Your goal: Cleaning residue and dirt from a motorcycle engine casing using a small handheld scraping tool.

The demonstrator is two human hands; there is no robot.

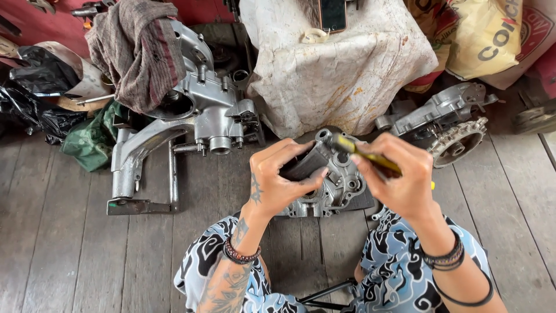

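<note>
My left hand (279, 178) grips a dark grey, ribbed block-shaped part (303, 164) held over a grey metal engine casing (341, 185) that rests on the wooden floor between my knees. My right hand (401, 181) is closed around a yellow-and-black handled tool (370, 157), whose tip points toward the dark part and the casing's upper edge. Both wrists wear bracelets and bands. My legs are in blue patterned trousers (394, 272).
A large silver engine case with a swing arm (191, 116) lies at left, a striped rag (139, 52) draped over it. Another casing with a toothed ring (452, 130) sits at right. A stained white cloth-covered block (336, 64) stands behind, with sacks (486, 35) and black bags (40, 75).
</note>
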